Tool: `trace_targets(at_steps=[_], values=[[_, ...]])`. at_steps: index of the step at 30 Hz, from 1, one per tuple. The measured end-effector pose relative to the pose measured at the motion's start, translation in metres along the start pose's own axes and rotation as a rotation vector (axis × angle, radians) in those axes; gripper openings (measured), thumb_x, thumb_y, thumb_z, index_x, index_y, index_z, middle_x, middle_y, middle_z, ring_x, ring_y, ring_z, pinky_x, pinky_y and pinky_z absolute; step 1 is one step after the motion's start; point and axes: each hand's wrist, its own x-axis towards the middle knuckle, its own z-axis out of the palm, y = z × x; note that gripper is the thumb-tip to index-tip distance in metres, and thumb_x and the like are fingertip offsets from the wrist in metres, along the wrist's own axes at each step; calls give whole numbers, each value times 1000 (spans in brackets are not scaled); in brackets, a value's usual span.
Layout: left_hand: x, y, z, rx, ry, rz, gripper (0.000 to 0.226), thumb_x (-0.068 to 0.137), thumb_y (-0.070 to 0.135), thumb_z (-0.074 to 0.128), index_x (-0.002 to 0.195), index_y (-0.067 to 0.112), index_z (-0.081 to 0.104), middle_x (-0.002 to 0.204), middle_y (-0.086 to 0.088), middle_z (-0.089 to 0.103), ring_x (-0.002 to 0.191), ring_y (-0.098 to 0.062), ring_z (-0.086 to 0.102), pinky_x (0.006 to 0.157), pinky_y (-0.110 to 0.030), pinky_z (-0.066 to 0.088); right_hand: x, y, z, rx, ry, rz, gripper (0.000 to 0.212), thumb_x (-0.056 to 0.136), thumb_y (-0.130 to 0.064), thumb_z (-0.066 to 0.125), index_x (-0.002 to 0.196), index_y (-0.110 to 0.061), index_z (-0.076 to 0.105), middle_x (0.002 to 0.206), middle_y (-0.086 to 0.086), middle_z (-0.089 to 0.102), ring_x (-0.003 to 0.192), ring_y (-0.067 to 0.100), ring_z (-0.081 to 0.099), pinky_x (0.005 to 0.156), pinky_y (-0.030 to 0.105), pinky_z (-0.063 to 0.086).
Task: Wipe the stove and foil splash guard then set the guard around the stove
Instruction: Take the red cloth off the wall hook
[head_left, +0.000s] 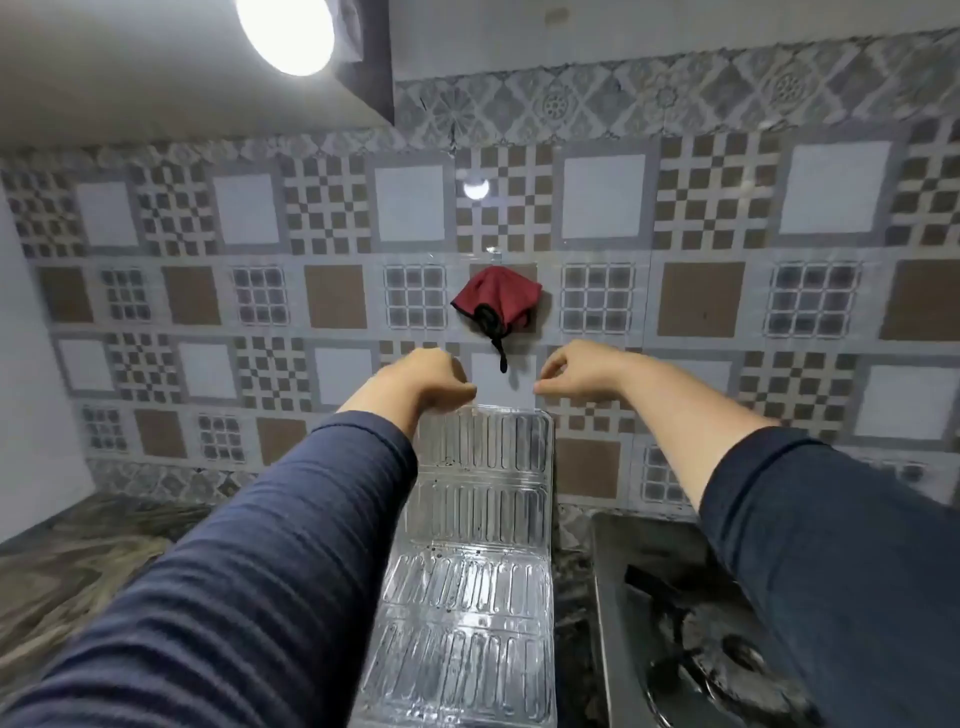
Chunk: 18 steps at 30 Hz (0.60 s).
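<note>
– Foil splash guard (483, 519), pressed into rows of rounded oblong ribs: where does it lie, and how are its edges placed?

– It runs from 6 o'clock up to the centre of the view in stacked panels with creases between them. Its top edge has rounded corners and meets the tiled wall (831, 197). A few dark specks mark the shiny surface. Its right edge stands just beside the stove (623, 545), with a narrow strip of counter between the two.

– And the hands?

– The left hand (431, 379) is at the guard's top left corner and the right hand (576, 371) just above its top right corner. On both, the fingers (460, 387) are curled with the thumb drawn in to the tips. Whether they actually nip the foil cannot be told. Dark blue ribbed sleeves (234, 571) cover both forearms.

– What open room surrounds it?

– At 8 o'clock lies a veined, stone-patterned counter (78, 561), bounded by a plain white side wall at 9 o'clock. At 4 to 5 o'clock sits the stove, dull grey metal with a black burner grate, partly hidden by the right sleeve.

– Anything above?

– At 12 o'clock from the hands, a dark red cloth (496, 301) with a black strap hangs on the wall. The tiles are glossy, with checks, grids and plain squares. A round lamp (285, 31) glows at 11 o'clock.
</note>
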Motion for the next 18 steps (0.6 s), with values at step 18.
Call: trace_targets(at_steps=[18], values=[[204,-30,26,-496,425,169,35,95,10,44,124,22,61,131,-8,58,120,-26,55,103,-38,44,205,12,9,482,591,-50,29,89,-15,61,116,-26,67,129,6,58,118,24,55,101,29,42]])
